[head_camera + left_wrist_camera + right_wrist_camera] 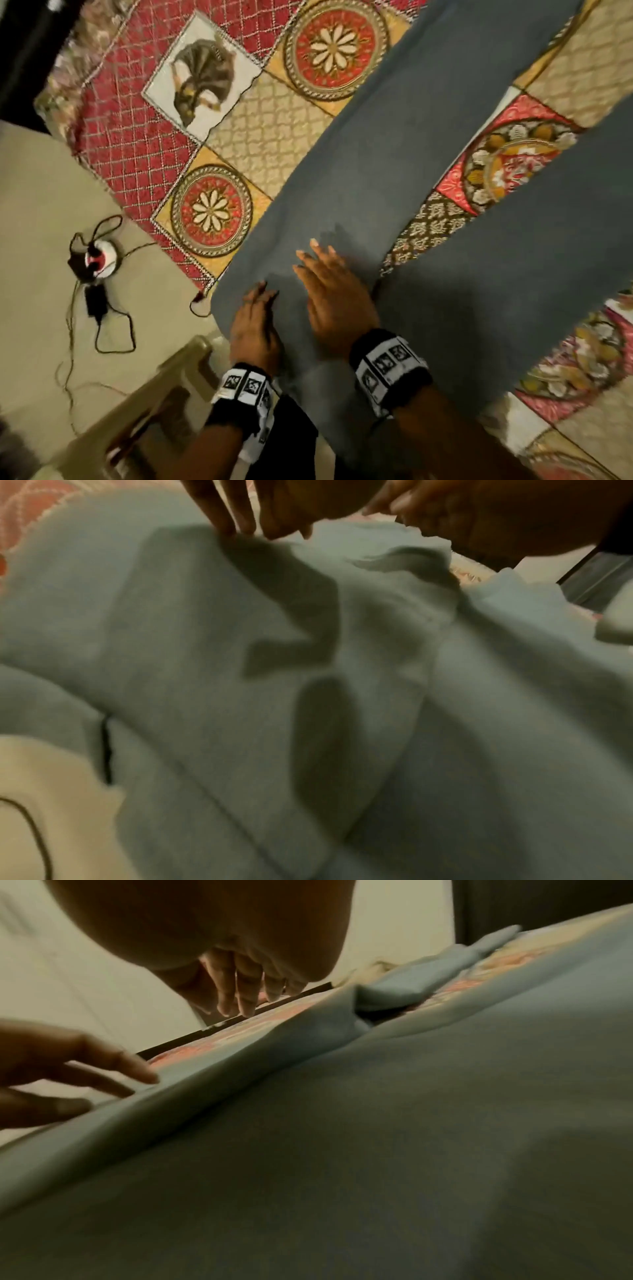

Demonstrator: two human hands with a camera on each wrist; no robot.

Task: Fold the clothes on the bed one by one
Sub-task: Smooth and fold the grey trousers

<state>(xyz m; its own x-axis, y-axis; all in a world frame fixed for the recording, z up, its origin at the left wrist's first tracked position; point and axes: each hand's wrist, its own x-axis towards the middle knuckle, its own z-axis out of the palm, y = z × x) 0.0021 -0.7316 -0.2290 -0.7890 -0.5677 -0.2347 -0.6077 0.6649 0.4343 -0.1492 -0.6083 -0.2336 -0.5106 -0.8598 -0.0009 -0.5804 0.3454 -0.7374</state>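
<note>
Trousers (359,154): laid flat, legs stretched away from both hands.
Left hand (255,325): spread, fingertips pressed at the waist edge.
Right hand (334,291): flat, nearer the crotch.

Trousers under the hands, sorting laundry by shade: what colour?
The spread cloth trousers are plain grey-blue, clearest in the head view.

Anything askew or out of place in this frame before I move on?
Nothing damaged or spilled. The grey-blue trousers lie spread on the patterned bedspread, legs apart, waist end overhanging the edge where both hands rest. Only oddity: a tangled cable and adapter on the floor beside the bed.
</note>
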